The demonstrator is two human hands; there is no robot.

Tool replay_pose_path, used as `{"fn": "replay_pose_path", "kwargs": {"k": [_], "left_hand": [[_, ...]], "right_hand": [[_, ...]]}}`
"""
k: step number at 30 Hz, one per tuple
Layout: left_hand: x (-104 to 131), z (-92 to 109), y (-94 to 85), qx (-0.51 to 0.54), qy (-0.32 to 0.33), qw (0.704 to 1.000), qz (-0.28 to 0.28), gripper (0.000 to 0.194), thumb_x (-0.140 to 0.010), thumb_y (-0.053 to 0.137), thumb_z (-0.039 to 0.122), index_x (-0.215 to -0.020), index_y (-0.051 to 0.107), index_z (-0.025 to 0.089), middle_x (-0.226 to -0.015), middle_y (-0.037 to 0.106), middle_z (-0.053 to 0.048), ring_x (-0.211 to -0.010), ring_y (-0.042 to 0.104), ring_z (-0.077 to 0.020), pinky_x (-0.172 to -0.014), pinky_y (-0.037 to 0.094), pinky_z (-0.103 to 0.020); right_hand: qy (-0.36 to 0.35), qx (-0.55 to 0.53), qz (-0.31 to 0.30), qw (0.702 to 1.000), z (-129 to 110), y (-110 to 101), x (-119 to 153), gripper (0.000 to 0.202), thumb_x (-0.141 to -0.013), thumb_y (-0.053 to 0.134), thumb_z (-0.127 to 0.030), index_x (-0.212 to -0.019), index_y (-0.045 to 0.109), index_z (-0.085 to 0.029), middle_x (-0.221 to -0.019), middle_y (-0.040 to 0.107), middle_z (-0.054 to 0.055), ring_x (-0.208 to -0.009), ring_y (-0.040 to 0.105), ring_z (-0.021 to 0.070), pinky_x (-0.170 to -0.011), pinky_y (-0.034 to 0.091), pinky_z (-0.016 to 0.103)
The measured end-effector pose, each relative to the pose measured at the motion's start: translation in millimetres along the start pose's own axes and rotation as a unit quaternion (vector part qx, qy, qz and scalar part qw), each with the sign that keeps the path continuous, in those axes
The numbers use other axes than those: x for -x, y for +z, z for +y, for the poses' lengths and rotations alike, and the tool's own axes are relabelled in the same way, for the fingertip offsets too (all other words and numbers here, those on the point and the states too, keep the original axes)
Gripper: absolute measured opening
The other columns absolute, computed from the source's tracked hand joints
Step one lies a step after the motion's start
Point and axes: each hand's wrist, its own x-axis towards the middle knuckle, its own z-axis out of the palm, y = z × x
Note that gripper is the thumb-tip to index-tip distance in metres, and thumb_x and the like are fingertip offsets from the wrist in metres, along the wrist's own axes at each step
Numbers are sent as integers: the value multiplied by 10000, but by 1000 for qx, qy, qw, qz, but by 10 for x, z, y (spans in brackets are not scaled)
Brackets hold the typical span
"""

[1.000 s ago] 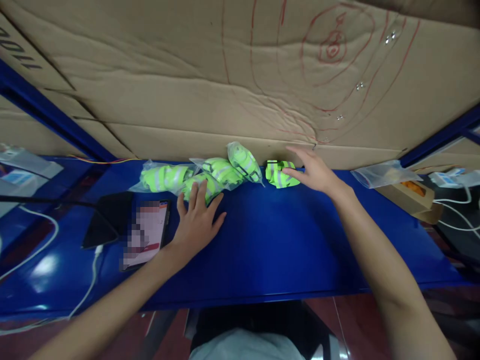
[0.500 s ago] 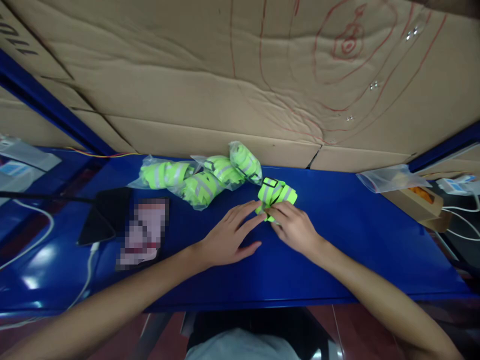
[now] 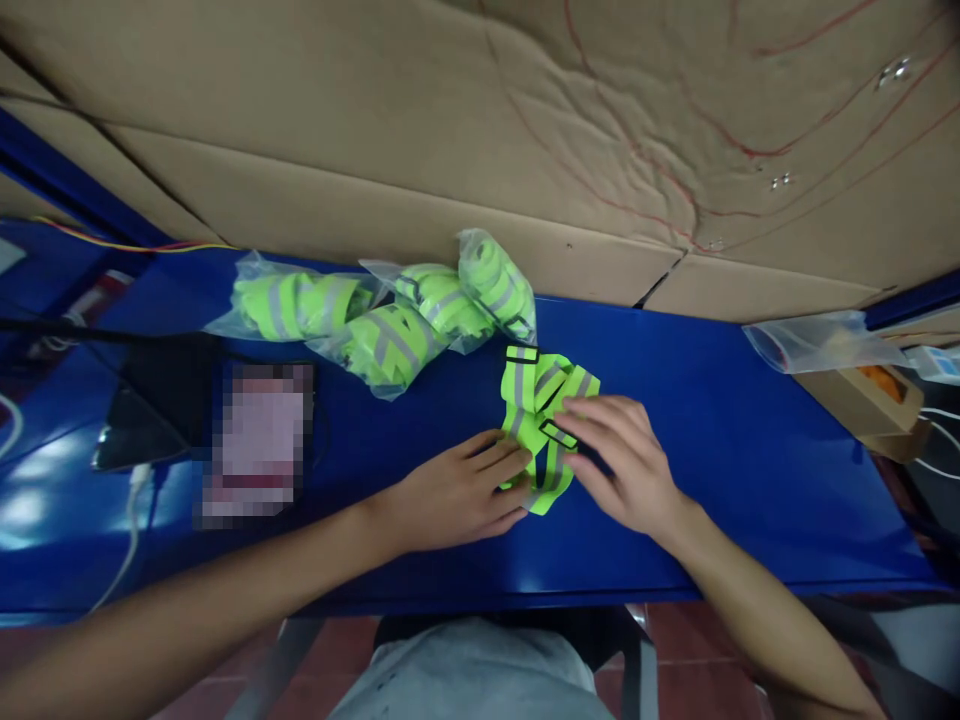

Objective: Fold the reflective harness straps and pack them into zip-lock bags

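Note:
A loose yellow-green strap bundle point(image 3: 551, 380) with grey stripes and black buckles lies on the blue table. At its left edge, my left hand point(image 3: 469, 490) has its fingers bent and close together against the strap; what they grip, if anything, is hidden. My right hand point(image 3: 626, 460) is at the bundle's right side, thumb and fingers apart, fingertips beside a black buckle point(image 3: 559, 434). Behind to the left lie several similar straps rolled up in clear bags point(image 3: 394, 345), one of them point(image 3: 499, 285) leaning by the cardboard.
A cardboard sheet point(image 3: 337, 160) stands along the back of the blue table point(image 3: 675, 400). On the left are a black device point(image 3: 154, 400) with a white cable and a blurred-out pink item point(image 3: 262, 440). A plastic bag point(image 3: 817, 340) and an open carton point(image 3: 862, 405) are at the right.
The strap bundle is spread wider and nearer to me. My right hand has moved right and opened; my left fingers have come down onto the strap's left side. The view has shifted.

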Motion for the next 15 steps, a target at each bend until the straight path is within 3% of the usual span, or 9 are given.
{"fn": "replay_pose_path", "kwargs": {"k": [4,7,11,15], "left_hand": [[55,58,3,91,13,996,13,248,-939,606,245,-1160,696,176,-1231,748,-109,-1207,676,-259,-1156,481,-429],[81,125,-3,162,38,986,16,324,-965,571,327,-1242,685,203,-1286,749,-80,-1226,673,-252,-1151,487,-429],[84,182,-12,164,52,985,23,262,-918,576,347,-1060,721,181,-1098,785,-96,-1103,693,-287,-1060,522,-440],[72,174,-39,167,46,984,31,167,-851,601,340,-833,676,193,-833,719,-61,-762,634,-213,-781,528,-373]], "right_hand": [[-122,-68,-47,989,-269,203,35,387,-956,677,-127,-1342,657,-161,-1332,732,77,-1387,593,175,-1207,500,345],[-134,-99,-130,977,-421,321,34,410,-1047,580,-307,-1397,618,-99,-1499,616,130,-1539,427,171,-1265,426,313],[-108,-23,-201,973,-416,381,40,646,-1067,468,-545,-1561,465,-129,-1670,403,143,-1610,292,232,-1329,306,437],[-92,102,-178,974,-239,347,12,663,-1052,414,-637,-1488,557,-158,-1626,478,110,-1576,363,278,-1357,26,564]]}}
